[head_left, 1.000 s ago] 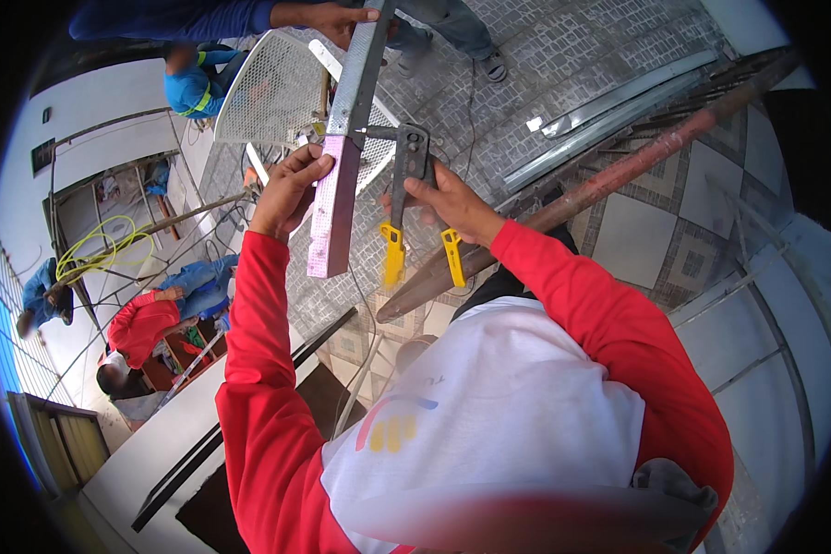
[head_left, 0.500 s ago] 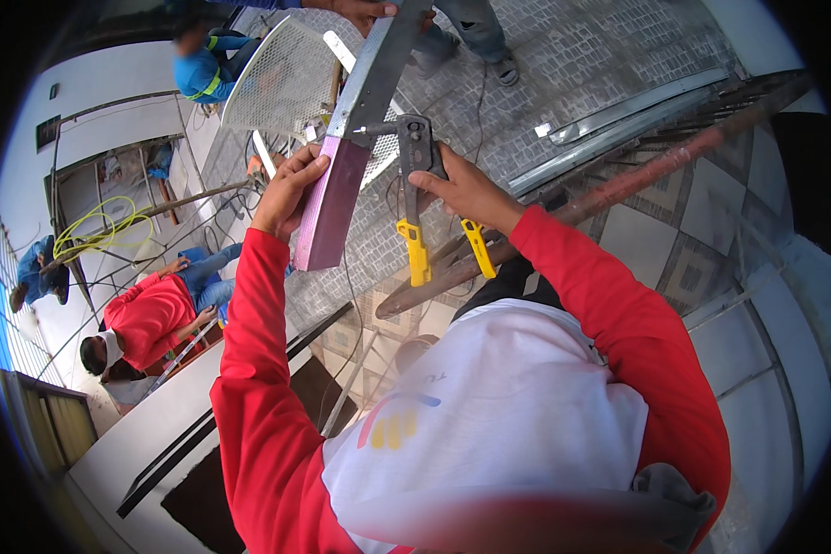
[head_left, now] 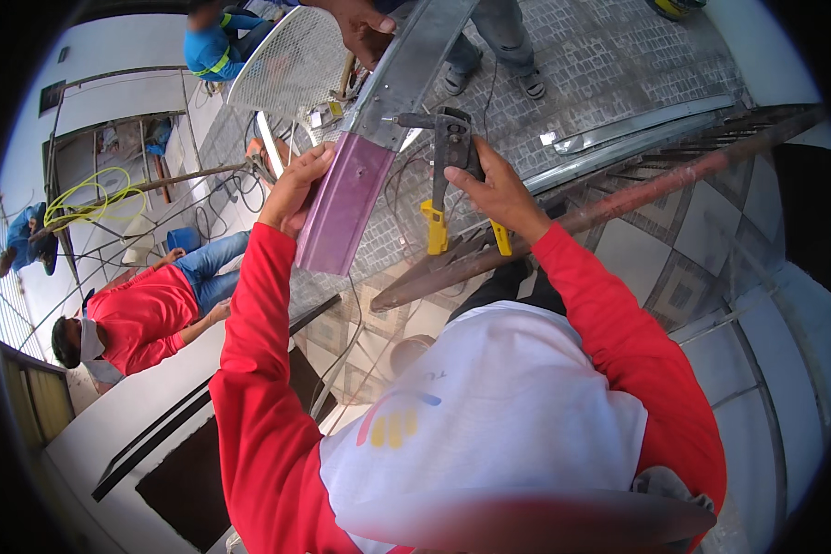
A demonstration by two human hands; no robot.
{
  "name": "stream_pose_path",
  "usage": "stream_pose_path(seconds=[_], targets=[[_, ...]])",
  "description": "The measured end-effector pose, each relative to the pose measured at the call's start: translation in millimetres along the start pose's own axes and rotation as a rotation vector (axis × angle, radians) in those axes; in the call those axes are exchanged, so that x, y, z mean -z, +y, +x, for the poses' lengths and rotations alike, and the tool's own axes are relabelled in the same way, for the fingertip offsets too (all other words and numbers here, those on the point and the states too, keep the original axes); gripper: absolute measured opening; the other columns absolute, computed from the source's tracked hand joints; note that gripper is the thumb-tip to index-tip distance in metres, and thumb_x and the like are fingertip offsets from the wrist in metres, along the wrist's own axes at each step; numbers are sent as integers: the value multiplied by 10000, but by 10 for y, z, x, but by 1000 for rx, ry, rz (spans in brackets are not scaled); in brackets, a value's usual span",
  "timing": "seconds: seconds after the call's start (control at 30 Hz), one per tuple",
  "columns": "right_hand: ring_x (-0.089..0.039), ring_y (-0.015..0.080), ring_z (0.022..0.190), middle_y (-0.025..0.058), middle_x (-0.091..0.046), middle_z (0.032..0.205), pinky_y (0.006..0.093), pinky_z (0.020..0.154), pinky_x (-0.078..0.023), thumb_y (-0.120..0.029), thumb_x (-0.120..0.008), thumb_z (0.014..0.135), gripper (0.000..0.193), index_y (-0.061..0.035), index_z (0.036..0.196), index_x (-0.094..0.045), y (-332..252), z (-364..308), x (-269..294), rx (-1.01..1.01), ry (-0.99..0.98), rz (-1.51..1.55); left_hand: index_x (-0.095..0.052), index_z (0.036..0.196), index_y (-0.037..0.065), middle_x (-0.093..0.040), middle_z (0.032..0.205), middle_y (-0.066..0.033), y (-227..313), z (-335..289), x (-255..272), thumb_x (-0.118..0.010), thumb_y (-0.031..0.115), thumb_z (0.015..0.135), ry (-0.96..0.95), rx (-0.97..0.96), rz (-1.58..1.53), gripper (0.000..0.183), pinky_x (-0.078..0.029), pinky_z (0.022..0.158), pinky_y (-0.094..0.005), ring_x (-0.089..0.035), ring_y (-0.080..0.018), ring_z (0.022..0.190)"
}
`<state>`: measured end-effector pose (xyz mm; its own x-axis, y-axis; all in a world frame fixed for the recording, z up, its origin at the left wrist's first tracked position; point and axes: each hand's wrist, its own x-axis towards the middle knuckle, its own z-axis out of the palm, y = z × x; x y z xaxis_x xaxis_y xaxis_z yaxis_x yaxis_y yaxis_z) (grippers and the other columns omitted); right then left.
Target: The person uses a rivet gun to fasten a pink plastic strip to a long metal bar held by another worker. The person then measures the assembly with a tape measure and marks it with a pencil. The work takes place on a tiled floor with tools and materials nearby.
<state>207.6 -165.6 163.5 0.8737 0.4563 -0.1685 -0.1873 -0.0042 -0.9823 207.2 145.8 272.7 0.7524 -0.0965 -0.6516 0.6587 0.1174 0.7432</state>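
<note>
My left hand (head_left: 295, 189) is closed around the left edge of a purple metal profile (head_left: 342, 217), which joins a longer grey metal profile (head_left: 411, 65). A small round mark shows on the purple face. In my right hand (head_left: 503, 192) is a hand riveter (head_left: 453, 138) with a dark body and yellow-ended handles, spread apart. Its nose points left, with a thin pin at the tip, over the grey profile just above the joint. Whether the tip touches the metal I cannot tell. Farther up, a co-worker's hand (head_left: 365, 28) is at the grey profile.
A white mesh chair (head_left: 282, 60) stands beyond the profile, with small items on it. At right lie long metal strips (head_left: 642, 125) and a rusty red beam (head_left: 619, 194). A person in red (head_left: 152, 319) is at left, and another in blue (head_left: 214, 46) at upper left.
The joined profiles have turned, so the broad purple face shows. The riveter has moved right and slightly up with my right hand. The person at left has lowered an arm.
</note>
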Motion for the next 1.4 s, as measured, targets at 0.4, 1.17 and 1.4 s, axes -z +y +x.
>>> stream_pose_path(seconds=[0.4,1.17,1.4], targets=[[-684,494,954,293,-691,993,521,809,-532,-332,-685,948,540,-31,1335,-459,-269,-163,21,131,78,-327,-613,1270,12,-722,1086,-69,-86,25,-103,-626,287,1041,-97,44,-119,358,-601,799,-262,-716,-108,877],[-680,491,932,266,-705,969,520,778,-530,-308,-705,935,519,-41,1323,-487,-22,-483,187,68,214,-344,-561,1379,-19,-680,1187,-61,1,-167,-374,-693,286,989,-7,-31,517,513,-499,925,-244,-637,-91,1002],[-706,415,948,220,-698,1059,452,764,-562,-170,-763,909,491,-24,1316,-530,-190,-582,195,494,76,-645,-538,1393,-6,-686,1174,-98,-75,-148,-415,-727,305,968,20,-67,558,559,-532,880,-270,-662,-132,978]])
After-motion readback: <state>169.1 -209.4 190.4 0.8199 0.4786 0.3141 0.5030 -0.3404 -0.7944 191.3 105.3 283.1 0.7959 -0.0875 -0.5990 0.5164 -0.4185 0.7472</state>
